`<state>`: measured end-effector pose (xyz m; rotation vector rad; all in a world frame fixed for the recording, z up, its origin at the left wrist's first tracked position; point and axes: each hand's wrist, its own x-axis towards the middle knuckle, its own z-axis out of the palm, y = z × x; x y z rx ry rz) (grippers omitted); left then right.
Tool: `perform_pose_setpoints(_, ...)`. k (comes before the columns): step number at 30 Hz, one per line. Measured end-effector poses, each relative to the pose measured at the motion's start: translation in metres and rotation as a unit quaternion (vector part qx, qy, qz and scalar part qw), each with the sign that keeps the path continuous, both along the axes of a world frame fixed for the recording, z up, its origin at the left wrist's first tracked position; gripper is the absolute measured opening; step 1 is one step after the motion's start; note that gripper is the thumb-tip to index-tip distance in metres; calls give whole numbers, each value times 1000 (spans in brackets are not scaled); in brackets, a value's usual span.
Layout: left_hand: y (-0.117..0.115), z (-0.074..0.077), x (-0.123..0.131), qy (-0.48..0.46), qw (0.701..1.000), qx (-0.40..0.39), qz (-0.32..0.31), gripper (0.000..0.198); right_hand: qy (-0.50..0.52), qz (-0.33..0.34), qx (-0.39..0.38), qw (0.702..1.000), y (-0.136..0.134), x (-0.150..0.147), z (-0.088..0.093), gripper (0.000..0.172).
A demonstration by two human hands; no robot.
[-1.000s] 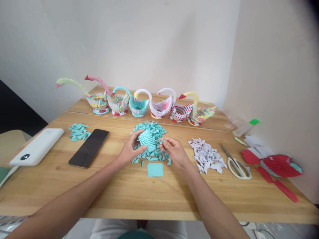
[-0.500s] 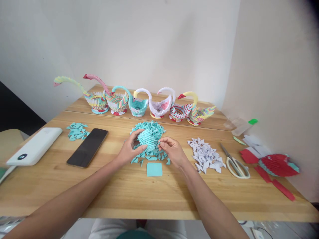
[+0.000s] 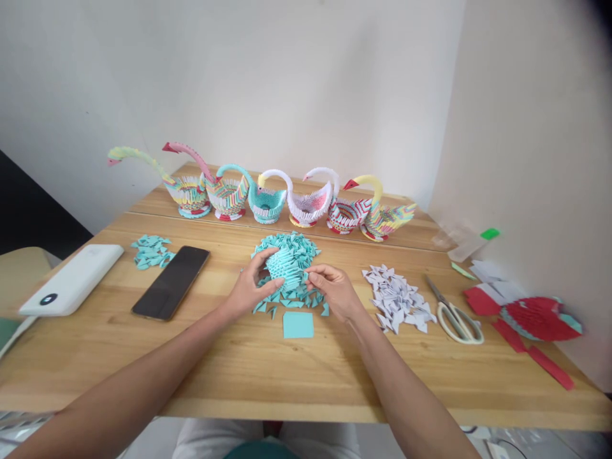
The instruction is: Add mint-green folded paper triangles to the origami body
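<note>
My left hand (image 3: 251, 287) curls round a half-built teal paper model (image 3: 285, 264) made of folded triangles. My right hand (image 3: 333, 290) pinches at the model's right side, its fingertips closed on a small teal folded piece. Both hands rest over a heap of loose teal triangles (image 3: 291, 248) in the middle of the wooden table (image 3: 268, 363). A flat teal paper rectangle (image 3: 298, 324) lies just in front of the hands.
Several finished paper swans (image 3: 306, 203) line the back of the table. A black phone (image 3: 171, 282), a white power bank (image 3: 71, 279) and a small teal heap (image 3: 150, 250) lie left. White triangles (image 3: 396, 298), scissors (image 3: 454, 315) and red paper pieces (image 3: 530, 319) lie right.
My right hand has closed in against the right side of the teal model. My left hand keeps its hold. The view has shifted slightly.
</note>
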<state>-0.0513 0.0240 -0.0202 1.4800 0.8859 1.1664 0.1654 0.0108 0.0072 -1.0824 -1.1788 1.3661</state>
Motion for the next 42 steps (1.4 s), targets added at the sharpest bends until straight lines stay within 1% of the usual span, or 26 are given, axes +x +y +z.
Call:
perform_pose_setpoints(6,-1,2,0,3,1000,-2,-1,65,4,1,-6,1000,1,0,-1,32)
perform_pose_setpoints(14,-1,3,1,13,1000,7,-4,66,25,16,-33,999,1,1,-6,38)
perform_pose_setpoints(22,-3,7,1,18,1000,7,-14,67,32,31,-18,999,2,2,-10,36)
perform_pose_setpoints(31,-4,10,3,8,1000,6,-13,67,25,40,-19,999,2,2,-10,36)
perform_pose_setpoints(42,-3,7,2,6,1000,6,-12,67,14,38,-21,999,2,1,-9,38)
